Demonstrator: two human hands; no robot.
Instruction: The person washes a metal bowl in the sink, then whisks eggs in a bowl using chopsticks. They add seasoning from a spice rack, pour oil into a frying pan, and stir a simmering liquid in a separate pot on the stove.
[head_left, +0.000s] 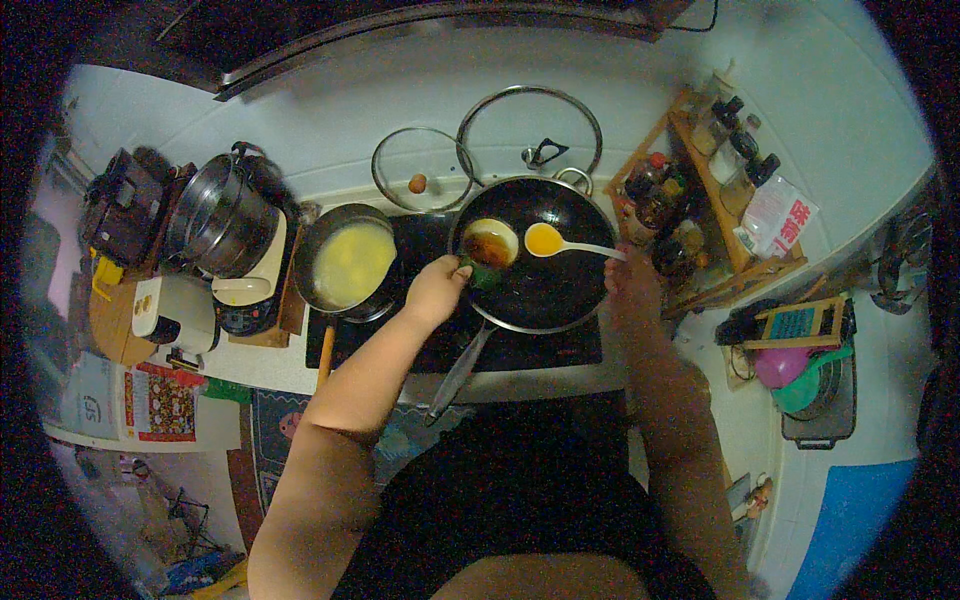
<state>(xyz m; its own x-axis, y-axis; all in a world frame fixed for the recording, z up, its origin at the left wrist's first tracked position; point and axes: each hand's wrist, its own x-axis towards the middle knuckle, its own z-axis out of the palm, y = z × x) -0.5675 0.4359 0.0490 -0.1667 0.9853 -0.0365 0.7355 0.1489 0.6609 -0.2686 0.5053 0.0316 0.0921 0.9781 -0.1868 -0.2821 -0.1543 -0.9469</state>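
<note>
My left hand grips the near rim of a small white bowl holding dark brown liquid. A green patch shows at the bowl's near side. In my right hand, a white spoon is held by its handle, its head filled with orange-yellow liquid. Bowl and spoon head are both over a black wok, close together but apart. To the left, a frying pan with a wooden handle contains a pale yellow food; its exact kind is unclear.
Both pans stand on a black cooktop. Behind them, a smaller glass lid and a larger one lean on the wall. A wooden rack with bottles is right; a metal pot and white appliance are left.
</note>
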